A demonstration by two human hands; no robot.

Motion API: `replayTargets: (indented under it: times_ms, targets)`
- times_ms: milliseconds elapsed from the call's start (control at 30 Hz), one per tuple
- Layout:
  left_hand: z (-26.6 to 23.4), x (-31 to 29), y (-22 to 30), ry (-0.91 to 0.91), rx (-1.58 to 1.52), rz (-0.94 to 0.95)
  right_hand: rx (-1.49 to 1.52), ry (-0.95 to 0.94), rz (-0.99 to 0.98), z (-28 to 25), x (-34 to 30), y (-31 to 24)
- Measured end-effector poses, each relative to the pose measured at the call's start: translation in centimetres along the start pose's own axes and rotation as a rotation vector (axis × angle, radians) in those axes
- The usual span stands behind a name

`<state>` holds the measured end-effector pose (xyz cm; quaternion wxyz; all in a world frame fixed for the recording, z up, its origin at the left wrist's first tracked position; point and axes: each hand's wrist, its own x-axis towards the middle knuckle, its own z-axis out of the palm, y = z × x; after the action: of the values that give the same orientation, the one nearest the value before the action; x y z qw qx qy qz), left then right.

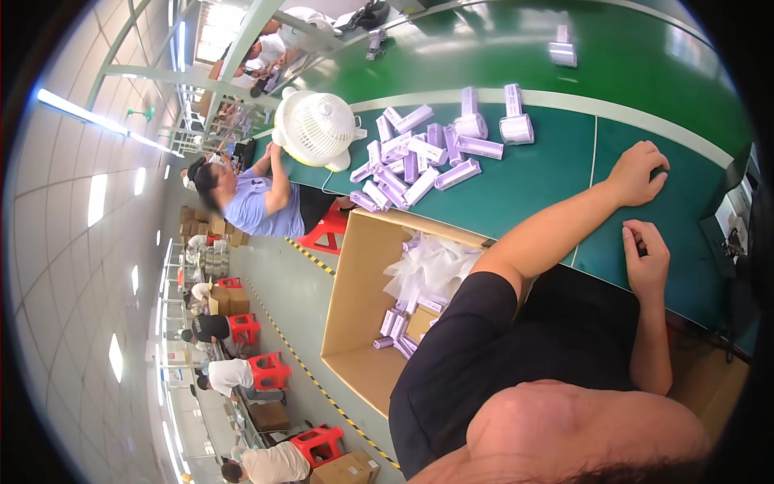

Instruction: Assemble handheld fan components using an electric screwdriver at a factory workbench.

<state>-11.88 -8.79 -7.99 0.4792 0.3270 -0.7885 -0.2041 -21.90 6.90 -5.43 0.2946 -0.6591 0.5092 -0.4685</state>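
Note:
My left hand (638,174) rests on the dark green tabletop (540,185), its fingers curled. A small dark patch shows at its fingertips, too small to name. My right hand (648,262) is at the table's near edge with its fingers bent in. What lies inside either hand, if anything, is hidden. Left of my hands is a loose pile of lilac elongated plastic parts (409,153) with pale labels. Beside the pile are two lilac pieces with a thick round body and a handle, one of them the right-hand piece (517,127).
A green conveyor belt (484,60) runs behind the table, carrying another lilac piece (563,53). A white fan (320,129) stands at the left end. Below the edge is an open carton (355,323) with plastic bags and lilac parts. A co-worker (258,198) sits beyond; a dark-framed device (730,210) stands right.

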Motion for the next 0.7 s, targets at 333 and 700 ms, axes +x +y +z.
replayTargets:
  times_ms: [333,700]
  targets:
    - [-0.1,-0.1,0.3,-0.005,-0.019,-0.012,0.006,-0.004,0.017,-0.1,0.0,-0.7]
    - [-2.0,1.2,2.4,-0.013,-0.164,0.073,0.005,0.03,-0.048,-1.0,-0.4,-1.0]
